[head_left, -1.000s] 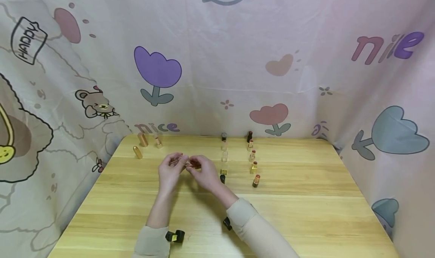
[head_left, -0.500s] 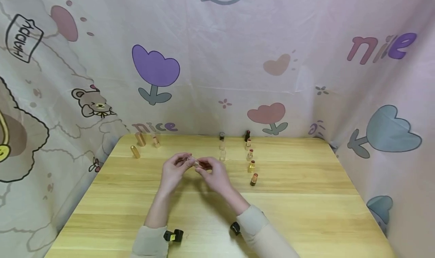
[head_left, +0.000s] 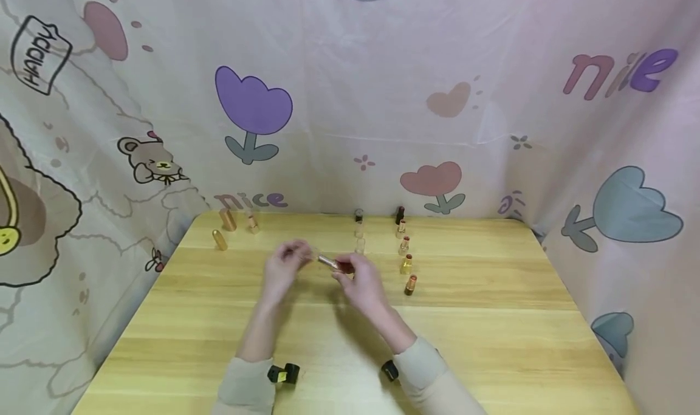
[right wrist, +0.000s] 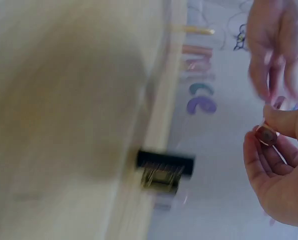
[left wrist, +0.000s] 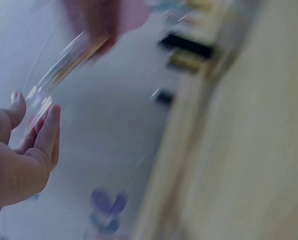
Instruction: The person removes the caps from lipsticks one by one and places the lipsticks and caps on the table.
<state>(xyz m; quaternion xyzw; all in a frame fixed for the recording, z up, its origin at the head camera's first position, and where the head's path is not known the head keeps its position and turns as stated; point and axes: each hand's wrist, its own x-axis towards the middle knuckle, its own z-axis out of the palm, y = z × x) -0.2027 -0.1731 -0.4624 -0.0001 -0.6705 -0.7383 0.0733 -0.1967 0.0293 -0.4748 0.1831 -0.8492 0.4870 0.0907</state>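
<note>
In the head view my left hand (head_left: 284, 268) and right hand (head_left: 361, 282) are raised over the table, a small gap between them. My right hand grips a slim lipstick tube (head_left: 328, 261), its silvery end pointing toward the left hand. Between my left thumb and fingers is a clear cap (left wrist: 43, 106), seen best in the left wrist view, in line with the tube's end. From the right wrist view, the reddish base of the tube (right wrist: 265, 135) shows between right thumb and fingers. Motion blurs the other hand there.
A row of uncapped lipsticks (head_left: 406, 264) stands to the right. Left of it is a row of caps (head_left: 360, 245), partly behind my right hand. A gold bullet-shaped tube (head_left: 219, 240), a rose-gold tube (head_left: 228, 220) and a small lipstick (head_left: 253, 223) stand at the back left.
The hands, together at first, have drawn apart. My right hand has shifted right with the lipstick tube, baring its silvery end; my left hand keeps the clear cap.
</note>
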